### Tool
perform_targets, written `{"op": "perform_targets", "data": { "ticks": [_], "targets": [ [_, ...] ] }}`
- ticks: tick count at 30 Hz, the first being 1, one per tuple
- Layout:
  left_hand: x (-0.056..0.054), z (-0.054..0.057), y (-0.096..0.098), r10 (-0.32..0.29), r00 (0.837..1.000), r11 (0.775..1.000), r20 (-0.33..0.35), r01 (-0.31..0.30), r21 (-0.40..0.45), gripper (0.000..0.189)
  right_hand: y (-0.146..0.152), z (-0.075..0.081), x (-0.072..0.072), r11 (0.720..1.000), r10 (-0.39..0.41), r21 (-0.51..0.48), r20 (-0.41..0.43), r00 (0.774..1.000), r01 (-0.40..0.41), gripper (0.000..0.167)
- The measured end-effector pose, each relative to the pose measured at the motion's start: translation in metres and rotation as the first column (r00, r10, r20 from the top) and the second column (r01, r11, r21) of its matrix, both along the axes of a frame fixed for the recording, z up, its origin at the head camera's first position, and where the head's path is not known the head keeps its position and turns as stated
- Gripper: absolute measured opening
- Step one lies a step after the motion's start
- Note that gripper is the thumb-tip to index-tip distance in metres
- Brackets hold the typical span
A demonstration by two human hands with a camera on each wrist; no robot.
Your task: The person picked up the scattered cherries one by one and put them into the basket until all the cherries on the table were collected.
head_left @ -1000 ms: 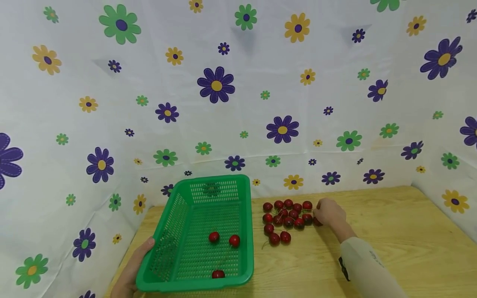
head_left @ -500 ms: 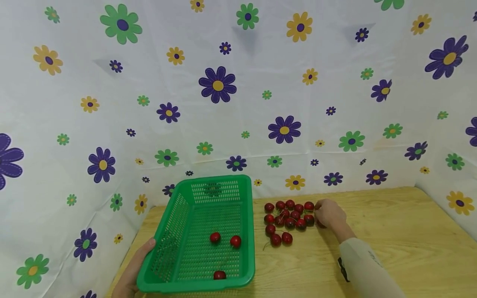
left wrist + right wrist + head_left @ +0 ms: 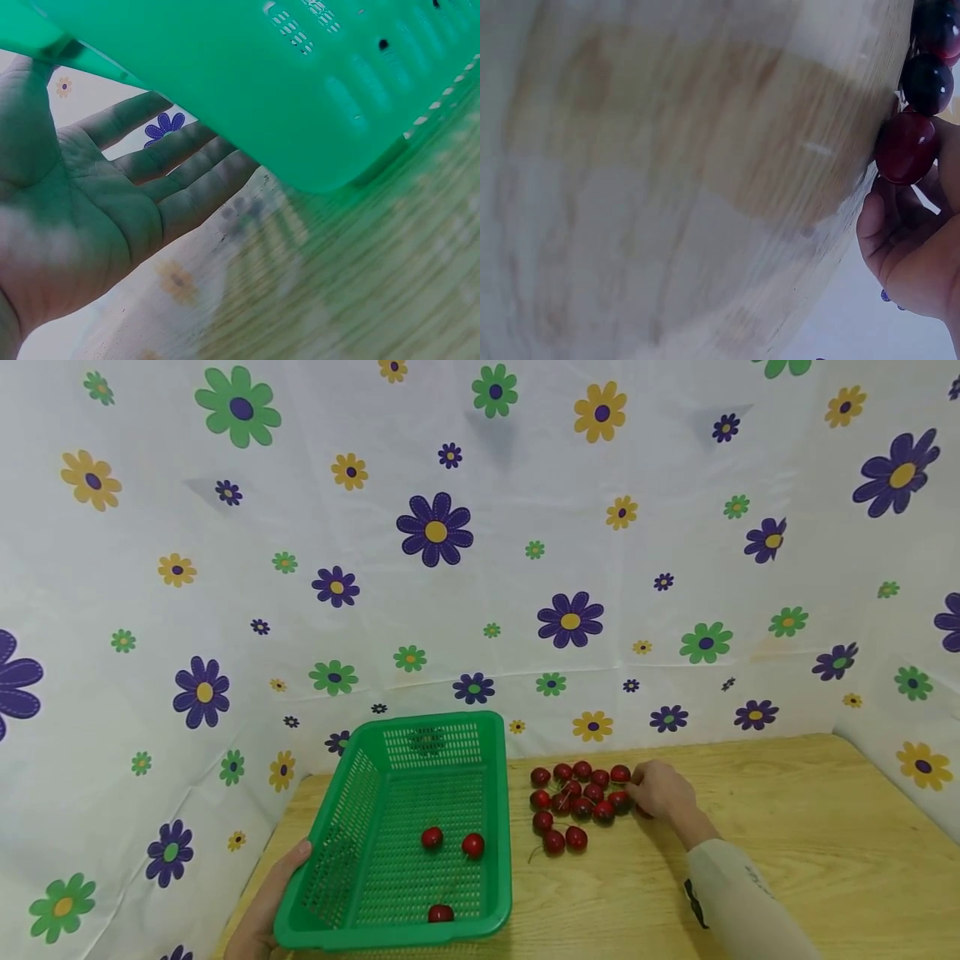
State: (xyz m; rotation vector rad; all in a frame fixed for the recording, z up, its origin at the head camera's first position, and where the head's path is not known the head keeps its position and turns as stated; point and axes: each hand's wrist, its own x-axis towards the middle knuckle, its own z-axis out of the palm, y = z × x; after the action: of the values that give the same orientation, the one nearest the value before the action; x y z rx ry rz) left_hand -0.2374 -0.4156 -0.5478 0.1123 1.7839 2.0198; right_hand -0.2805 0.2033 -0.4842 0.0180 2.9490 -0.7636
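My left hand (image 3: 273,893) holds the left side of a green plastic basket (image 3: 497,827), thumb at its rim. Its long fingers (image 3: 199,169) stretch along the outside of the basket wall in the left wrist view. Three dark red cherries (image 3: 431,837) lie in the basket. To its right, my right hand (image 3: 663,793) reaches down at the right edge of a cluster of cherries (image 3: 582,808). One cherry (image 3: 906,148) sits right at its curled fingers (image 3: 885,232) in the right wrist view. The thumb and index tips are hidden behind it, so I cannot tell what they pinch.
Some cherries have thin stems, such as the pair (image 3: 553,842) at the cluster's front. All lie on a light wooden table (image 3: 780,810). A white cloth (image 3: 480,593) printed with flowers hangs behind and at both sides.
The right hand has shifted very slightly at the cluster's edge, its fingertips now nearer the neighbouring cherries. The left hand, the basket and the three cherries in it stay as they were.
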Motion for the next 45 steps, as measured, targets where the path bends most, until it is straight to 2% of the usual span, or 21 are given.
{"op": "perform_targets", "data": {
  "ticks": [2,3,6,9,11,14,22,26,36,45],
  "targets": [
    [0.007,0.013,0.010,0.046,0.999,0.998,0.026,-0.045,-0.047,0.079,-0.001,0.001,0.001,1.000,0.017,0.004,-0.009,1.000,-0.017,0.020],
    [0.022,0.033,0.022,0.137,0.985,0.987,0.105,-0.126,-0.104,0.089,-0.002,0.001,0.001,1.000,0.025,0.010,-0.013,1.000,-0.025,0.019],
    [0.037,0.064,0.044,0.189,0.974,0.973,0.126,-0.168,-0.157,0.087,-0.003,0.003,0.002,0.998,0.056,0.037,-0.037,0.998,-0.054,0.019],
    [0.046,0.081,0.055,0.201,0.971,0.969,0.126,-0.178,-0.171,0.084,-0.004,0.006,0.004,0.995,0.082,0.059,-0.060,0.995,-0.079,0.020],
    [0.048,0.087,0.058,0.201,0.970,0.970,0.135,-0.178,-0.164,0.084,-0.005,0.009,0.006,0.994,0.095,0.065,-0.082,0.992,-0.090,0.019],
    [0.048,0.088,0.058,0.185,0.975,0.975,0.126,-0.166,-0.147,0.085,-0.005,0.011,0.008,0.993,0.100,0.068,-0.115,0.988,-0.093,0.019],
    [0.042,0.076,0.052,0.185,0.977,0.973,0.109,-0.167,-0.157,0.086,-0.006,0.015,0.008,0.996,0.086,0.048,-0.179,0.980,-0.079,0.021],
    [0.043,0.079,0.052,0.172,0.979,0.977,0.109,-0.154,-0.150,0.085,-0.011,0.020,0.008,0.996,0.090,0.027,-0.210,0.974,-0.086,0.020],
    [0.043,0.077,0.053,0.194,0.976,0.968,0.098,-0.174,-0.179,0.086,-0.036,0.037,0.015,0.994,0.104,0.025,-0.358,0.928,-0.102,0.017],
    [0.046,0.081,0.053,0.165,0.977,0.974,0.134,-0.139,-0.181,0.089,-0.079,0.056,0.029,0.984,0.156,-0.002,-0.466,0.871,-0.177,0.014]
  ]
}}
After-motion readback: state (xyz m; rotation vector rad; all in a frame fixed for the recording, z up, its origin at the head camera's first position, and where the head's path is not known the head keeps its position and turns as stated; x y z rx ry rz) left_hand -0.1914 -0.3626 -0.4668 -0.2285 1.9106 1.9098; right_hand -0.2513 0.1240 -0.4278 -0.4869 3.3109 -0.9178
